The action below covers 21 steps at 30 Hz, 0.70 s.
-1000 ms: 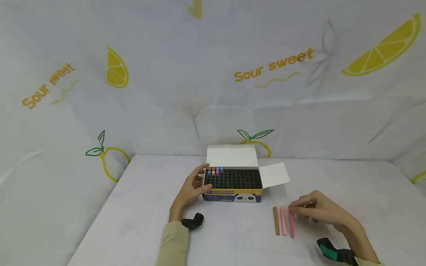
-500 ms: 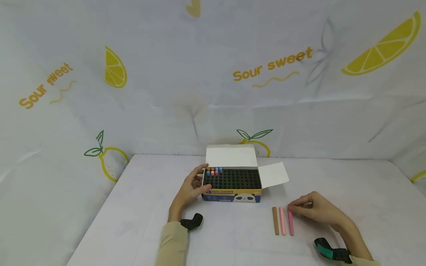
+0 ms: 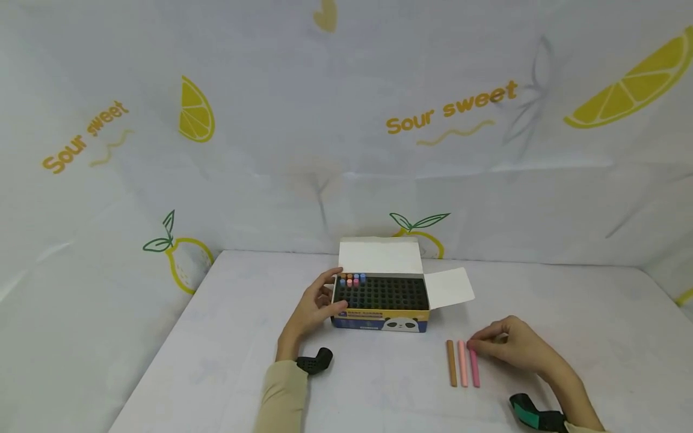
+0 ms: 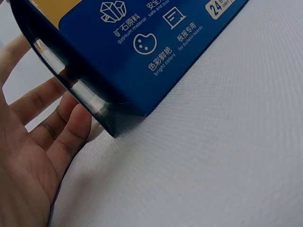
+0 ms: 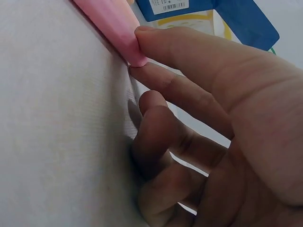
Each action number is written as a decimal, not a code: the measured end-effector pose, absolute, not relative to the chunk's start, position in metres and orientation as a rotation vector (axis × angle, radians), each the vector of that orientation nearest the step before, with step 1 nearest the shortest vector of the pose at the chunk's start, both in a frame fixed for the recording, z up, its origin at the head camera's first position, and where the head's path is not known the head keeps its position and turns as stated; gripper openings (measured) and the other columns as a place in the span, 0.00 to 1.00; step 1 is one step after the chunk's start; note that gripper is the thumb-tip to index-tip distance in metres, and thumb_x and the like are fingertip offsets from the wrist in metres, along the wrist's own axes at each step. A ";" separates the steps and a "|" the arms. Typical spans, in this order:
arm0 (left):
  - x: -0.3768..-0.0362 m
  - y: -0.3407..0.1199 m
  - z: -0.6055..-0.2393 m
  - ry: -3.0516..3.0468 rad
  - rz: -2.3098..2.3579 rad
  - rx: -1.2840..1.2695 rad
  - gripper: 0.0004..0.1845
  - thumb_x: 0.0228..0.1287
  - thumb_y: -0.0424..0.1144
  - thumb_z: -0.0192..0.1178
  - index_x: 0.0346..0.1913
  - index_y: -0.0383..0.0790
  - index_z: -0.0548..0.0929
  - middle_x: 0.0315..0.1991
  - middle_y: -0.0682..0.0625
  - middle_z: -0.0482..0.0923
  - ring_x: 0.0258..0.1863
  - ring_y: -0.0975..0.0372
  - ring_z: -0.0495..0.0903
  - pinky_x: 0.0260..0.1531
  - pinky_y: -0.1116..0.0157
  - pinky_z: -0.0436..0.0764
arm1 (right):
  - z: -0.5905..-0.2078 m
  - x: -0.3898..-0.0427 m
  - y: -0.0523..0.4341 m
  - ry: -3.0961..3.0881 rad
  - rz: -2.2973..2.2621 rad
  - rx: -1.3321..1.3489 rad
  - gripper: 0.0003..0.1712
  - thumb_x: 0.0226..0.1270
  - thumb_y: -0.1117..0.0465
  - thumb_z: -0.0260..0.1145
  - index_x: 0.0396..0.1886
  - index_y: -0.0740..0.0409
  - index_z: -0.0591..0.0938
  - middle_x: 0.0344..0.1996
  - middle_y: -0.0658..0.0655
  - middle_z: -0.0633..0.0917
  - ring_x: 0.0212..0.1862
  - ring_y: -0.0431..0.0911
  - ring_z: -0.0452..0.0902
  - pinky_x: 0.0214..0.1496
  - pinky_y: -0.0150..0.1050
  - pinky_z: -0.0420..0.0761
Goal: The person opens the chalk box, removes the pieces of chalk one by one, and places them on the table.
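An opened chalk box (image 3: 379, 319) with a panda on its front stands on the table. Its left end is gripped by my left hand (image 3: 311, 310), thumb over the front edge and index finger at the back corner. Several coloured chalks (image 3: 352, 279) stand in the back left holes of its black insert. To the right, a brown chalk (image 3: 452, 364), a light pink chalk (image 3: 462, 364) and a darker pink chalk (image 3: 475, 370) lie side by side. Thumb and index finger of my right hand (image 3: 514, 343) pinch the far end of the darker pink chalk (image 5: 111, 23).
The white box lid (image 3: 379, 255) stands raised at the back, and a side flap (image 3: 448, 287) spreads out to the right. White cloth covers the table (image 3: 206, 361). Behind it hangs a lemon-print backdrop (image 3: 271, 120).
My right hand has slid the darker pink chalk slightly away from me and left, so its near end lines up with the light pink one. The left hand keeps its grip on the box.
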<state>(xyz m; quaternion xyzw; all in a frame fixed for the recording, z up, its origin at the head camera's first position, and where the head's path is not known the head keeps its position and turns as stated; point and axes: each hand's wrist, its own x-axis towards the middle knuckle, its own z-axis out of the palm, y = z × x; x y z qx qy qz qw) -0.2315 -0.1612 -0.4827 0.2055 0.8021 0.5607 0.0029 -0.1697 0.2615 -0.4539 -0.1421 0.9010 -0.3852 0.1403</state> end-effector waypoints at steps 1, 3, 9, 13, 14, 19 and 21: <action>-0.231 -0.161 -0.482 2.518 1.755 0.640 0.40 0.62 0.48 0.70 0.76 0.50 0.67 0.62 0.37 0.71 0.41 0.60 0.74 0.42 0.65 0.78 | -0.454 -0.169 0.261 2.613 -1.109 -0.407 0.12 0.65 0.53 0.74 0.39 0.56 0.93 0.43 0.56 0.91 0.40 0.27 0.74 0.38 0.29 0.76; -0.231 -0.160 -0.481 2.523 1.749 0.635 0.40 0.62 0.48 0.71 0.76 0.50 0.67 0.62 0.37 0.71 0.42 0.60 0.74 0.42 0.65 0.77 | -0.454 -0.169 0.260 2.624 -1.110 -0.397 0.13 0.64 0.52 0.74 0.39 0.56 0.92 0.43 0.57 0.91 0.38 0.29 0.73 0.37 0.29 0.74; -0.231 -0.160 -0.481 2.525 1.745 0.622 0.40 0.62 0.47 0.71 0.76 0.50 0.67 0.62 0.37 0.71 0.42 0.60 0.74 0.43 0.65 0.77 | -0.453 -0.168 0.259 2.627 -1.120 -0.398 0.13 0.64 0.53 0.74 0.40 0.58 0.92 0.44 0.58 0.91 0.38 0.30 0.72 0.36 0.29 0.73; -0.231 -0.161 -0.482 2.514 1.761 0.630 0.40 0.62 0.46 0.70 0.76 0.50 0.67 0.61 0.37 0.73 0.42 0.60 0.74 0.43 0.66 0.78 | -0.453 -0.168 0.259 2.614 -1.133 -0.408 0.12 0.64 0.55 0.74 0.40 0.59 0.92 0.43 0.58 0.90 0.36 0.30 0.71 0.34 0.29 0.73; -0.230 -0.161 -0.482 2.510 1.767 0.637 0.39 0.63 0.46 0.70 0.76 0.50 0.68 0.61 0.37 0.73 0.42 0.59 0.75 0.43 0.66 0.78 | -0.453 -0.167 0.259 2.613 -1.133 -0.412 0.12 0.65 0.55 0.74 0.40 0.60 0.92 0.42 0.58 0.90 0.36 0.30 0.70 0.34 0.29 0.72; -0.230 -0.161 -0.482 2.509 1.781 0.669 0.39 0.63 0.45 0.70 0.76 0.50 0.68 0.61 0.36 0.74 0.41 0.58 0.75 0.43 0.65 0.79 | -0.448 -0.165 0.256 2.633 -1.137 -0.444 0.12 0.65 0.58 0.73 0.40 0.62 0.91 0.38 0.56 0.90 0.30 0.30 0.69 0.29 0.30 0.71; -0.231 -0.161 -0.482 2.510 1.781 0.680 0.38 0.63 0.45 0.70 0.76 0.50 0.68 0.61 0.36 0.74 0.40 0.58 0.75 0.42 0.65 0.79 | -0.445 -0.165 0.254 2.627 -1.158 -0.456 0.11 0.64 0.59 0.73 0.41 0.62 0.91 0.35 0.55 0.89 0.26 0.31 0.68 0.26 0.30 0.71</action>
